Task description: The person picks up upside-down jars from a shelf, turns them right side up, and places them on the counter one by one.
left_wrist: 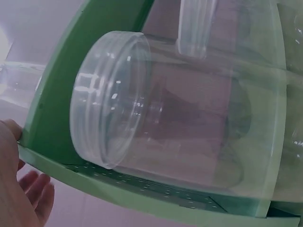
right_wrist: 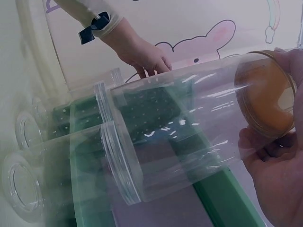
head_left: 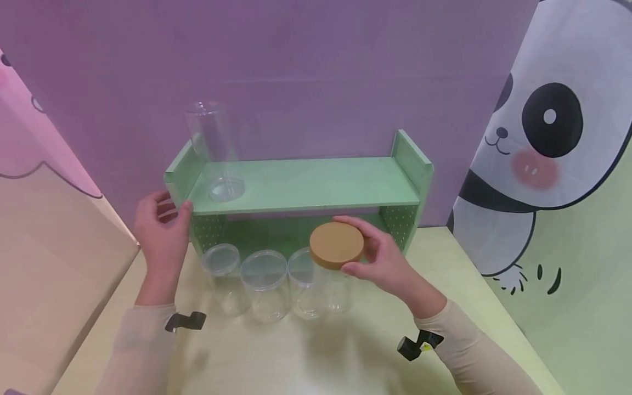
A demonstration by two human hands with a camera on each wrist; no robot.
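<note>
My right hand (head_left: 380, 255) holds a clear jar by its brown lid (head_left: 337, 244), thumb at the near side and fingers round the far side. In the right wrist view the jar's transparent body (right_wrist: 189, 118) stretches away below the lid. My left hand (head_left: 165, 241) grips the front left corner of the green shelf (head_left: 306, 184), thumb on the front edge and fingers outside the side panel. Clear jars with translucent lids, among them a left jar (head_left: 221, 260), a middle jar (head_left: 264, 271) and another jar (head_left: 301, 269), stand before the shelf.
A tall clear cylinder (head_left: 217, 153) stands on the shelf's upper board at the left. The shelf stands against a purple wall (head_left: 316, 82). A panda picture (head_left: 548, 137) covers the right wall. The pale table (head_left: 276, 356) extends in front of the jars.
</note>
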